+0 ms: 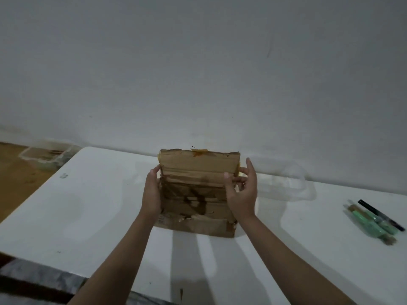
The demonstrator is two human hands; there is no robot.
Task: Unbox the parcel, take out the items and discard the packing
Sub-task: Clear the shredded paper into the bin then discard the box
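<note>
Holding the cardboard box (198, 194) on the white table (88, 216), we grip its left side with our left hand (152, 194) and pinch its right flap edge with our right hand (242, 192). Pens (374, 219) lie far right.

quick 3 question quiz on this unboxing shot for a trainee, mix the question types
1. True or false: both hands hold the box.
2. Which things lie on the table to the person's right? A) pens B) scissors C) a mug
3. Fill in: the clear tub sits on the ____, off the table's far left corner.

Key
1. True: the left hand and right hand grip its two sides.
2. A
3. floor
</note>
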